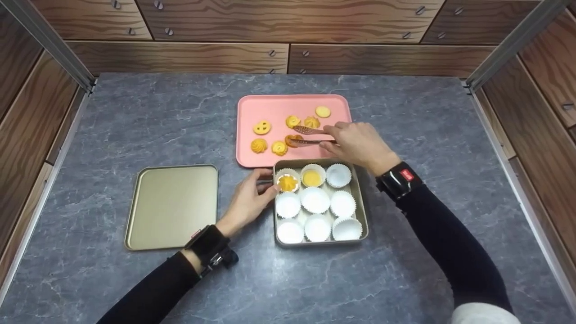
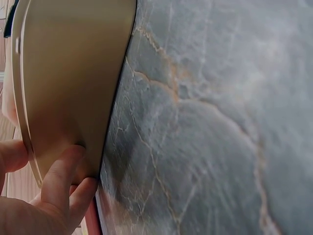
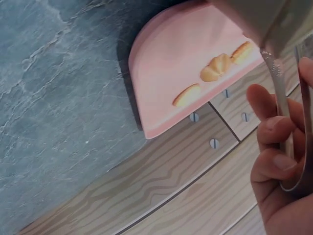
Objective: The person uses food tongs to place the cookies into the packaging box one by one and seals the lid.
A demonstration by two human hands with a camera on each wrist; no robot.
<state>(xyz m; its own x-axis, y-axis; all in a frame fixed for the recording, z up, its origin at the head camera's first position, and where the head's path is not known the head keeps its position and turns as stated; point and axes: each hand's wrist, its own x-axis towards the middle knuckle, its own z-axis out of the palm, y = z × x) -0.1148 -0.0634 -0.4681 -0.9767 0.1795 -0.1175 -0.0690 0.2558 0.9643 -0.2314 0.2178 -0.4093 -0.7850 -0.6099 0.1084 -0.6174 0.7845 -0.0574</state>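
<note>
My right hand point(image 1: 360, 144) grips a pair of copper-coloured tongs point(image 3: 286, 117), their perforated tips spread apart over the tray of cookies. The lower tip overlaps a browned pretzel-shaped cookie point(image 1: 292, 137) in the head view; the upper one lies close by a ring cookie point(image 1: 293, 121). With thumb at the rim and fingertips against the outer wall, my left hand point(image 1: 249, 198) holds the left side of a square tin point(image 1: 365, 225). Rows of white paper cups point(image 1: 316, 200) fill it. A star-shaped cookie point(image 1: 288, 182) and a round cookie point(image 1: 312, 178) sit in two back cups.
Behind the tin lies the pink tray point(image 1: 249, 105), with several cookies on it, including a swirl point(image 1: 258, 146) and a pale round one point(image 1: 323, 112). The tin's lid point(image 1: 173, 207) rests flat at the left. Wood-patterned panels point(image 1: 216, 20) border the grey marbled table point(image 1: 405, 108).
</note>
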